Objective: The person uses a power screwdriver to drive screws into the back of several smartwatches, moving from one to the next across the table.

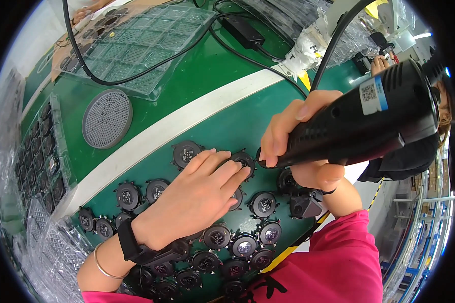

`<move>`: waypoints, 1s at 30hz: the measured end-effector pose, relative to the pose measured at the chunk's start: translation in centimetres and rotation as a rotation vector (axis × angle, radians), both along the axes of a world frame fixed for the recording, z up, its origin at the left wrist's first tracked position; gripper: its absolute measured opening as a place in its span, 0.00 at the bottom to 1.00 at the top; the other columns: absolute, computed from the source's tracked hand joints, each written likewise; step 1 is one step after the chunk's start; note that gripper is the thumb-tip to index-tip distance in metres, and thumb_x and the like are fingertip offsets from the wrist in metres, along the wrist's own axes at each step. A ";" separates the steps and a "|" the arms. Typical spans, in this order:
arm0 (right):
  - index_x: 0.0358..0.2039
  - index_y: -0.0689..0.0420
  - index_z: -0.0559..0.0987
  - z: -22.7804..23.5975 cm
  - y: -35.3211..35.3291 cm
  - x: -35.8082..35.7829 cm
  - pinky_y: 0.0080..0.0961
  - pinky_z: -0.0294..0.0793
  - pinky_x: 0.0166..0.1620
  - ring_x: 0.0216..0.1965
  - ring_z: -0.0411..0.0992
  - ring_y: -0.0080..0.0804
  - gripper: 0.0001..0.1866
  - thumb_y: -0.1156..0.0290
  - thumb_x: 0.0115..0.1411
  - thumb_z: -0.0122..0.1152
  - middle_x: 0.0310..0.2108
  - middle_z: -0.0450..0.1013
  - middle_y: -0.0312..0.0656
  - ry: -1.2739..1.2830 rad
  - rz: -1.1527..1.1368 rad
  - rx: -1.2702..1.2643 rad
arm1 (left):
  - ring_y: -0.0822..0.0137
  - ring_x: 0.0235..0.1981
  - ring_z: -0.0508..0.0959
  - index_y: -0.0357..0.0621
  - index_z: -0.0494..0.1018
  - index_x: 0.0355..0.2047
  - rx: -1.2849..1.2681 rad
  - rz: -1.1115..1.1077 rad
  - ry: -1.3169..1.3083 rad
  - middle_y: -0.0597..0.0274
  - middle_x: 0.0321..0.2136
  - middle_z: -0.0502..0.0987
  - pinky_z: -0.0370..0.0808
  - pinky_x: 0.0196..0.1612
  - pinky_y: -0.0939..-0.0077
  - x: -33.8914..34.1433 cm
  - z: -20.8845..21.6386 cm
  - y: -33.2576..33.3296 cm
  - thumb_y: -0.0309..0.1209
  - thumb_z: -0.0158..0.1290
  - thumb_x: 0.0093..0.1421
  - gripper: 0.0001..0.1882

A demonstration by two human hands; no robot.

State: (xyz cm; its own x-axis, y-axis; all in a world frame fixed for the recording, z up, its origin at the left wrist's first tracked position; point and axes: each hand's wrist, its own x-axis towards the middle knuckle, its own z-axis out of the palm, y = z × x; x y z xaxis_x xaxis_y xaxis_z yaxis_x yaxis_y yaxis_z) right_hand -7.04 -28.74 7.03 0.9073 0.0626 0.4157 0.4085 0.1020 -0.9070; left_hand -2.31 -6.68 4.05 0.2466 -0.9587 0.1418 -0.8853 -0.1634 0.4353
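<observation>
My left hand (pixel 192 197) lies palm down over the rows of round black watch cases, its fingers stretched out. Its fingertips rest on the near-left side of one watch case (pixel 244 159); the palm hides several others. My right hand (pixel 301 129) is wrapped round a black handheld power tool (pixel 359 118) with side vents and a small label. The tool's narrow end points left and sits right beside that watch case; whether they touch I cannot tell. Close to my right wrist, a black blocky fixture (pixel 305 203) stands on the green mat.
A round grey perforated disc (pixel 107 118) lies beyond the white strip (pixel 187 120). Clear plastic trays (pixel 136 48) and a black power adapter (pixel 242 31) are at the back, with black cables crossing. A filled tray (pixel 40 154) is at far left. Another person (pixel 409 164) is at right.
</observation>
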 end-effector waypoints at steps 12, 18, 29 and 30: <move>0.48 0.55 0.59 0.0 -0.5 0.2 0.37 0.78 0.28 0.23 0.74 0.38 0.44 0.31 0.49 0.65 0.27 0.69 0.46 -0.140 0.059 0.019 | 0.53 0.59 0.64 0.46 0.69 0.58 -0.016 0.055 -0.029 0.56 0.57 0.65 0.59 0.64 0.52 0.0 -0.1 0.2 0.38 0.60 0.56 0.30; 0.48 0.55 0.59 -0.3 -0.4 0.4 0.37 0.78 0.28 0.23 0.74 0.39 0.45 0.31 0.48 0.65 0.27 0.69 0.46 -0.156 0.088 0.008 | 0.50 0.57 0.63 0.47 0.68 0.60 -0.004 0.127 -0.042 0.55 0.54 0.64 0.59 0.63 0.49 0.0 -0.3 0.4 0.42 0.61 0.55 0.33; 0.48 0.55 0.60 -0.8 -0.4 1.1 0.36 0.78 0.28 0.23 0.74 0.39 0.45 0.32 0.48 0.66 0.27 0.69 0.45 -0.251 0.180 0.007 | 0.51 0.55 0.65 0.46 0.68 0.60 -0.028 0.120 -0.073 0.54 0.50 0.64 0.60 0.63 0.49 0.1 -0.2 0.2 0.43 0.62 0.54 0.34; 0.48 0.55 0.60 -0.8 -0.3 1.1 0.36 0.78 0.27 0.23 0.74 0.39 0.44 0.32 0.49 0.66 0.27 0.69 0.45 -0.260 0.174 0.014 | 0.51 0.55 0.65 0.46 0.68 0.60 -0.027 0.121 -0.072 0.54 0.50 0.64 0.60 0.63 0.49 0.1 -0.3 0.3 0.43 0.62 0.54 0.34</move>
